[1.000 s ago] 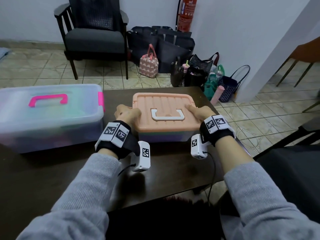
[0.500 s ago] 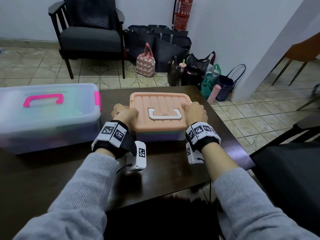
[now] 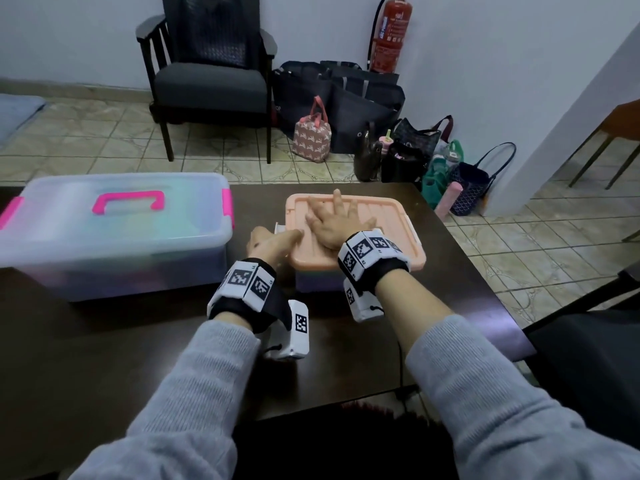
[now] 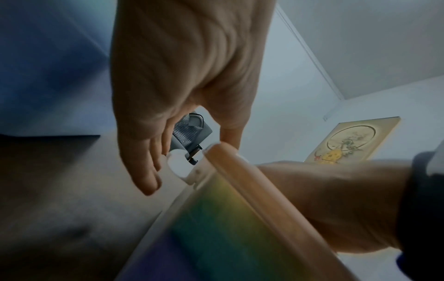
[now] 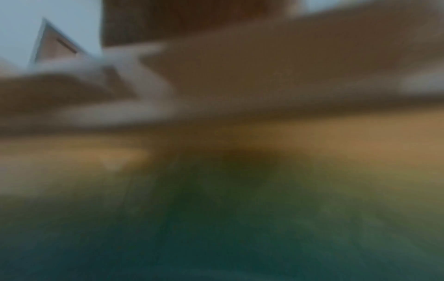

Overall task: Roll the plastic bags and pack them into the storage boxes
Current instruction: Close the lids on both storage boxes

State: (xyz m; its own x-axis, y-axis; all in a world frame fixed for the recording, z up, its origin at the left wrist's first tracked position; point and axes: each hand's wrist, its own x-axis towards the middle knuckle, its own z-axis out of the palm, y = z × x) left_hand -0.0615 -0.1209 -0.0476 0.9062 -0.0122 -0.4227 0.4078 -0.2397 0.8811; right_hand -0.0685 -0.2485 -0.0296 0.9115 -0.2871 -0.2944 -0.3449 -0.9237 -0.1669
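Two storage boxes sit on the dark wooden table (image 3: 450,271): a small box with a peach-orange ribbed plastic lid (image 3: 391,220), and, to its left and just apart from it, a large translucent plastic box with a pink handle and pink clips (image 3: 114,230). Both are closed, and coloured contents show faintly through their walls.

Half a second ago the right hand (image 3: 337,221) gripped the right edge of the peach lid with curled fingers; now it lies flat on top of that lid, fingers straight and spread, covering the white handle. The left hand (image 3: 273,240) remains at the lid's left edge, as before. In the left wrist view its fingers (image 4: 146,167) hang loosely beside the white side clip (image 4: 179,165) while the thumb reaches over the lid's rim; whether it actually presses the clip I cannot tell. The right wrist view is too blurred to read.

Beyond the peach box, bags (image 3: 311,136) and a red fire extinguisher (image 3: 391,32) stand by the wall.
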